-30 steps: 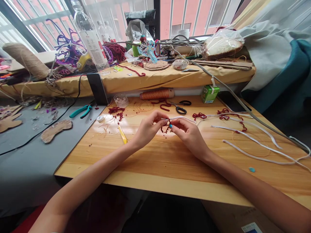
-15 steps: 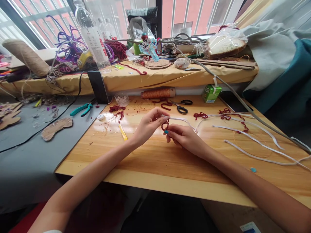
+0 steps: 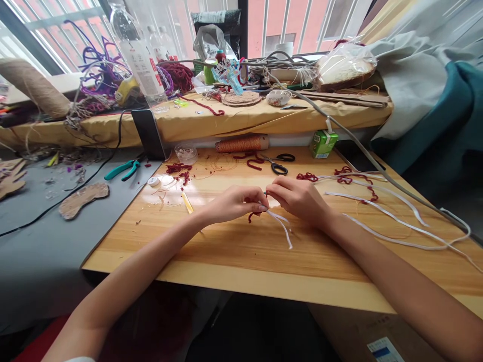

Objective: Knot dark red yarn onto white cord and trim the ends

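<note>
Both the left hand (image 3: 236,203) and right hand (image 3: 298,197) are pinching a white strip (image 3: 281,224) and red yarn (image 3: 253,215), seemingly binding them; tightening is calling for steady fingertips

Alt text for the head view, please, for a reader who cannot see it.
Two bare hands, left hand and right hand, meet over a light wooden table, pinching a flat white strip with a dark red yarn piece. Black-handled scissors lie behind.
</note>
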Demonstrator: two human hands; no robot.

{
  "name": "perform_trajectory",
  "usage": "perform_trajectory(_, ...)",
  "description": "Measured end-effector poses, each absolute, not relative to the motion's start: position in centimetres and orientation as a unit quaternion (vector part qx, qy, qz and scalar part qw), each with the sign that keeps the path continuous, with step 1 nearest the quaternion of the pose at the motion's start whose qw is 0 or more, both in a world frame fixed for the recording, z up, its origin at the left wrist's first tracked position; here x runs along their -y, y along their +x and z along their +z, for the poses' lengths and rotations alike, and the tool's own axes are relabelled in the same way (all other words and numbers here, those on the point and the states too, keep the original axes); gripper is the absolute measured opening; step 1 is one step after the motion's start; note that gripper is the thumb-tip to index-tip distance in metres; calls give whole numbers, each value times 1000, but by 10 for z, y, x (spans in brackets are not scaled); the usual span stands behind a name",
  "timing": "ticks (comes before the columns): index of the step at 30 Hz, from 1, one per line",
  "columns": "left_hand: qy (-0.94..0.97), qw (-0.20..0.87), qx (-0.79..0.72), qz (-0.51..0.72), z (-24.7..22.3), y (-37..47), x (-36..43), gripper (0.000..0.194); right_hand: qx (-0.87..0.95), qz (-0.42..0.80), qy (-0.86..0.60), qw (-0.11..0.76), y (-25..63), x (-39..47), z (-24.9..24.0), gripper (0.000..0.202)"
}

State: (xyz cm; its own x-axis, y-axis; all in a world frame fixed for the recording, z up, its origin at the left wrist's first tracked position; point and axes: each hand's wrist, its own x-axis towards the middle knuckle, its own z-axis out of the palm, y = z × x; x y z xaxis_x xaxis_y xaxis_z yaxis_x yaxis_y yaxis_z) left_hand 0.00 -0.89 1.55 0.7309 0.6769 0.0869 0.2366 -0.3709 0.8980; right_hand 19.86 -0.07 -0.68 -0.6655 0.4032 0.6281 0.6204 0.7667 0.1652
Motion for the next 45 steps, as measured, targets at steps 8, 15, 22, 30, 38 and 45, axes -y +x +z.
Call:
perform_trajectory(8,820,344,-387,243,9,2,2,6,892,-256,-277,251,192,13,11,28)
perform_trajectory(15,775,324,-416,348,6,4,2,4,872,-246,-318,279,176,28,4,25)
perform_trajectory(22,700,408,-359,462,9,7,7,9,851,-100,-386,343,161,37,-13,21)
perform_trajectory(30,707,489,-280,428,20,2,11,16,873,-63,-313,369,173,21,-16,20)
perform_trajectory(38,823,442,-279,222,23,-4,9,7,870,-291,-234,323,199,2,-1,21)
perform_trajectory(45,887,243,-334,206,14,1,7,11,875,-347,-239,240,194,10,11,18)
